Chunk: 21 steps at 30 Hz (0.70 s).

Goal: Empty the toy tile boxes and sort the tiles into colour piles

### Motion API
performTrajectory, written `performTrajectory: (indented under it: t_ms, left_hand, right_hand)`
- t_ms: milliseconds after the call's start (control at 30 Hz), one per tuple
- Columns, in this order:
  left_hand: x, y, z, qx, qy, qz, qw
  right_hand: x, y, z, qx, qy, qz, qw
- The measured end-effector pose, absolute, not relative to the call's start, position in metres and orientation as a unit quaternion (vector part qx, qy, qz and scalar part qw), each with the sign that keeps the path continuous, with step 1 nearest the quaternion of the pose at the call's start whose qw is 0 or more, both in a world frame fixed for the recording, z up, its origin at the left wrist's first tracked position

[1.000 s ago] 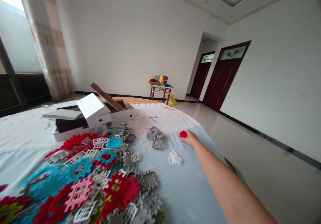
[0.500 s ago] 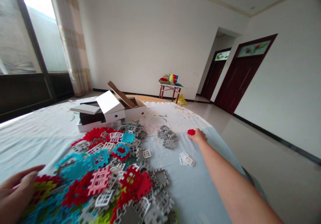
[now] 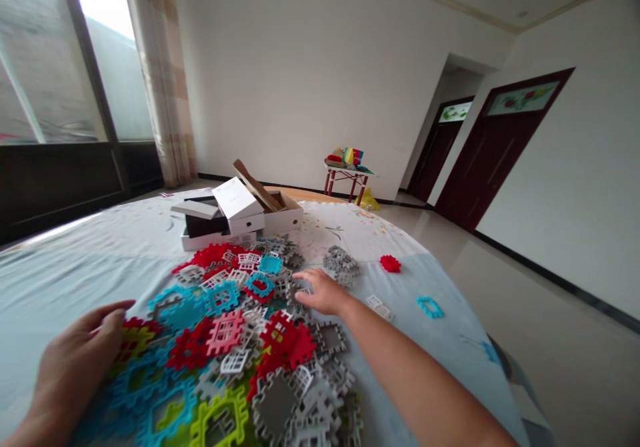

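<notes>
A heap of plastic interlocking building pieces in red, blue, grey, green and white spreads over the table. My right hand [image 3: 323, 291] hovers at the heap's right side with thumb and fingers apart, nothing held, near grey pieces and a blue square frame [image 3: 259, 285]. At the heap's left edge rests my left hand [image 3: 83, 353], fingers stretched out and loosely apart, beside red and yellow-green pieces [image 3: 134, 340]; whether it touches them I cannot tell. A red piece [image 3: 391, 263] lies by itself on the right, beyond my right forearm.
Behind the heap stand opened white boxes [image 3: 239, 200]. Right of it lie a small grey pile [image 3: 341, 259], white window pieces [image 3: 379, 307] and a blue frame piece [image 3: 430, 307]. The cloth-covered table [image 3: 425, 380] curves at the right; a small side table [image 3: 345, 171] stands farther back.
My right hand has let go of the red piece, leaving it at the right, and moved left to the heap. My left hand stays by the heap's left edge; the view has shifted slightly.
</notes>
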<state>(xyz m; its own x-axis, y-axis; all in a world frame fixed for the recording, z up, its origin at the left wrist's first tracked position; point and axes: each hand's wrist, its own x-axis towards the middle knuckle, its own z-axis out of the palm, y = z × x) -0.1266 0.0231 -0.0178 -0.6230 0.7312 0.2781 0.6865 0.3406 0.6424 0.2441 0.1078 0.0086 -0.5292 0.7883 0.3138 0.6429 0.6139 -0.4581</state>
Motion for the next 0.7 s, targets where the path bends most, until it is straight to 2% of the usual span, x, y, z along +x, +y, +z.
performTrajectory:
  t_ms: [100,233,433,567,700]
  left_hand:
    - [-0.115,0.016,-0.001,0.402,0.829,0.375,0.104]
    - [-0.108,0.014,0.009,0.399,0.829,0.375,0.111]
    - [-0.104,0.012,0.012,0.408,0.816,0.393,0.115]
    - [-0.103,0.011,0.012,0.397,0.817,0.394,0.141]
    - [-0.103,0.011,0.011,0.394,0.814,0.397,0.155]
  right_hand:
    - [0.232,0.102,0.007,-0.423,-0.859,0.157,0.244]
    - [0.232,0.097,0.015,-0.430,-0.848,0.163,0.265]
    - [0.245,0.100,0.026,-0.424,-0.769,0.289,0.382]
    - [0.261,0.116,0.024,-0.449,-0.709,0.319,0.440]
    - [0.279,0.137,0.021,-0.482,-0.672,0.317,0.465]
